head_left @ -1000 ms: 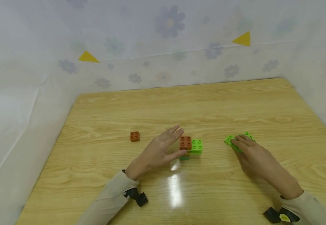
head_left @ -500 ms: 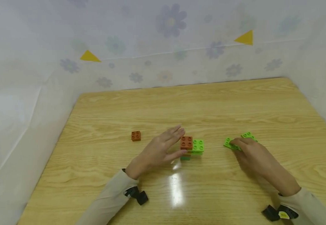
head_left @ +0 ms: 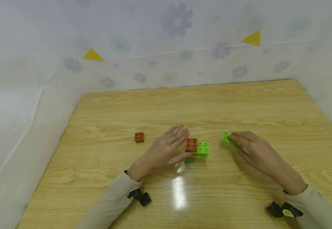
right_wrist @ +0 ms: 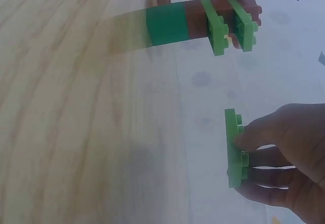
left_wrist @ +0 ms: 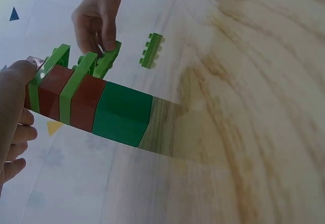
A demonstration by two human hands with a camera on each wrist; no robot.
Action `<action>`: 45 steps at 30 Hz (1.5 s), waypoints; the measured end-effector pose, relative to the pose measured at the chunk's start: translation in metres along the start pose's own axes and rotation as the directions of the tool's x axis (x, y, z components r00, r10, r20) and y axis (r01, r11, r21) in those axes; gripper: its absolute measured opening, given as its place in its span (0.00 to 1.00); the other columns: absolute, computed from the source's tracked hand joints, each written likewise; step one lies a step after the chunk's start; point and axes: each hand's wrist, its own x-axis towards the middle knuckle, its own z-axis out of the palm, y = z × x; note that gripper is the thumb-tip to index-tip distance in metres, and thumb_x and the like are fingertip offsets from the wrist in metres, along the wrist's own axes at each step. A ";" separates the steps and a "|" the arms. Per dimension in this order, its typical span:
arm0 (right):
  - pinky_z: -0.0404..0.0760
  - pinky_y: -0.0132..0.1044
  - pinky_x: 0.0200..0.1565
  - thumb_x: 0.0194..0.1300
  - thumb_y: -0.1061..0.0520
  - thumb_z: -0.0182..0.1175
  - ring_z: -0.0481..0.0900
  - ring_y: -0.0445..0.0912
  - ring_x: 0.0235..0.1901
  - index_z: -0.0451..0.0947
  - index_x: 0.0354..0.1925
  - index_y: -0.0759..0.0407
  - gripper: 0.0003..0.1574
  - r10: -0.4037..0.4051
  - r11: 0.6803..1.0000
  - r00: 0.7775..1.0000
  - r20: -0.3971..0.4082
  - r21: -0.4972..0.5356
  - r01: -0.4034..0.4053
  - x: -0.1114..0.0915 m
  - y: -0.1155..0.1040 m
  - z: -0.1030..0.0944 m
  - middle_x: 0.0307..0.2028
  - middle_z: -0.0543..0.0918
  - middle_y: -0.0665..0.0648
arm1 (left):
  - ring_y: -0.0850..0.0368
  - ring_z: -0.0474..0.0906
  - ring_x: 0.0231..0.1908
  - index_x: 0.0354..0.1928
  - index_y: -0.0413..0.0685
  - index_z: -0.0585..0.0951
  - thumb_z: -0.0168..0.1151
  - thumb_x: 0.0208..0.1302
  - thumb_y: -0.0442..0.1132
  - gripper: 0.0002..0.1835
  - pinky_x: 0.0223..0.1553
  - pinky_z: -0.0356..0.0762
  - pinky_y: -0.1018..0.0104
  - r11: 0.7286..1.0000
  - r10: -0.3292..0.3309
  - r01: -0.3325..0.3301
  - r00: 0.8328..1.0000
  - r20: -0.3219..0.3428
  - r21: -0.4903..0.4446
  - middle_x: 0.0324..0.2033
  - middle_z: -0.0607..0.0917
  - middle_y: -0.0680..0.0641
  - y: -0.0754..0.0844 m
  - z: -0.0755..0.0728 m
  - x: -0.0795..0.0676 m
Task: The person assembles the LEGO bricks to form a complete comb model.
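My left hand [head_left: 161, 149] holds a brick tower [head_left: 191, 145] near its top, thumb on the near side and fingers by the far side. In the left wrist view the tower has a dark green brick [left_wrist: 123, 113] at its base, then reddish-brown bricks [left_wrist: 87, 102] alternating with light green plates that overhang to one side. To the right of it, my right hand [head_left: 261, 156] pinches a light green studded plate [right_wrist: 233, 150] between thumb and fingers, raised above the table. Another light green plate [left_wrist: 151, 50] lies on the table, hidden behind the right hand in the head view.
A single reddish-brown brick [head_left: 139, 137] sits on the wooden table [head_left: 166, 111], left of the left hand. Beyond the table's back edge hangs a flower-printed white cloth [head_left: 143, 41] with yellow triangles.
My right hand has picked up one of the two light green plates and shifted it left toward the tower. The left hand stays at the tower.
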 end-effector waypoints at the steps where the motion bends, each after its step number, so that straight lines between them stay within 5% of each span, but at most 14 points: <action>1: 0.85 0.49 0.34 0.74 0.49 0.50 0.81 0.58 0.41 0.80 0.49 0.68 0.24 -0.015 1.000 1.000 -0.012 0.004 0.016 0.003 -0.001 -0.001 0.45 0.82 0.66 | 0.37 0.62 0.67 0.62 0.24 0.69 0.24 0.76 0.59 0.42 0.70 0.57 0.52 1.000 -0.011 0.010 1.000 0.023 0.016 0.64 0.68 0.31 0.000 -0.001 0.001; 3: 0.84 0.48 0.33 0.75 0.42 0.34 0.81 0.58 0.41 0.80 0.50 0.67 0.37 -0.035 0.999 0.999 -0.031 0.005 0.035 0.008 -0.003 -0.003 0.45 0.82 0.66 | 0.37 0.57 0.69 0.65 0.24 0.64 0.18 0.74 0.62 0.46 0.72 0.53 0.51 0.998 -0.053 0.049 0.994 0.098 0.045 0.68 0.62 0.31 0.001 -0.002 0.002; 5: 0.84 0.49 0.33 0.76 0.41 0.34 0.81 0.58 0.41 0.80 0.50 0.67 0.37 -0.048 0.999 0.998 -0.044 0.007 0.049 0.013 -0.006 -0.006 0.45 0.82 0.66 | 0.39 0.49 0.72 0.69 0.26 0.58 0.13 0.71 0.65 0.49 0.73 0.47 0.52 0.992 -0.118 0.108 0.974 0.193 0.065 0.71 0.54 0.33 0.003 -0.005 0.004; 8: 0.84 0.48 0.34 0.76 0.41 0.36 0.81 0.57 0.41 0.80 0.50 0.66 0.36 -0.065 0.998 0.996 -0.060 0.013 0.066 0.020 -0.011 -0.010 0.45 0.82 0.65 | 0.44 0.37 0.74 0.73 0.32 0.48 0.11 0.66 0.71 0.51 0.74 0.37 0.55 0.976 -0.218 0.208 0.921 0.324 0.067 0.74 0.44 0.38 0.006 -0.008 0.008; 11: 0.84 0.48 0.35 0.77 0.42 0.37 0.81 0.56 0.41 0.80 0.51 0.66 0.35 -0.082 0.996 0.994 -0.067 0.024 0.084 0.026 -0.016 -0.012 0.45 0.82 0.64 | 0.48 0.29 0.74 0.74 0.38 0.40 0.12 0.63 0.74 0.52 0.74 0.31 0.58 0.961 -0.271 0.272 0.879 0.394 0.053 0.75 0.39 0.41 0.009 -0.011 0.013; 13: 0.84 0.47 0.35 0.77 0.42 0.37 0.81 0.56 0.41 0.80 0.51 0.66 0.35 -0.087 0.996 0.994 -0.066 0.033 0.089 0.030 -0.019 -0.013 0.46 0.82 0.64 | 0.49 0.28 0.74 0.74 0.40 0.36 0.13 0.63 0.74 0.51 0.74 0.30 0.59 0.956 -0.284 0.291 0.866 0.411 0.049 0.75 0.37 0.42 0.010 -0.011 0.016; 22: 0.84 0.48 0.37 0.77 0.44 0.36 0.80 0.57 0.45 0.79 0.52 0.66 0.33 -0.146 0.987 0.987 -0.070 0.063 0.150 0.042 -0.031 -0.017 0.49 0.81 0.64 | 0.51 0.25 0.74 0.73 0.44 0.30 0.36 0.66 0.73 0.52 0.73 0.28 0.61 0.945 -0.304 0.325 0.837 0.456 0.033 0.74 0.33 0.45 0.007 -0.006 0.022; 33: 0.84 0.48 0.40 0.78 0.51 0.39 0.81 0.56 0.46 0.78 0.53 0.66 0.27 -0.272 0.958 0.954 -0.126 0.058 0.281 0.061 -0.054 -0.017 0.49 0.81 0.64 | 0.52 0.24 0.74 0.73 0.45 0.28 0.24 0.63 0.76 0.52 0.74 0.28 0.60 0.945 -0.288 0.326 0.828 0.482 0.005 0.74 0.29 0.46 0.007 -0.009 0.019; 45: 0.83 0.52 0.45 0.78 0.50 0.33 0.79 0.58 0.49 0.78 0.56 0.65 0.31 -0.282 0.955 0.959 -0.034 0.083 0.284 0.064 -0.067 -0.010 0.52 0.81 0.65 | 0.53 0.23 0.73 0.75 0.39 0.36 0.38 0.66 0.72 0.53 0.73 0.30 0.61 0.945 -0.288 0.327 0.823 0.490 0.006 0.74 0.29 0.47 0.012 -0.014 0.019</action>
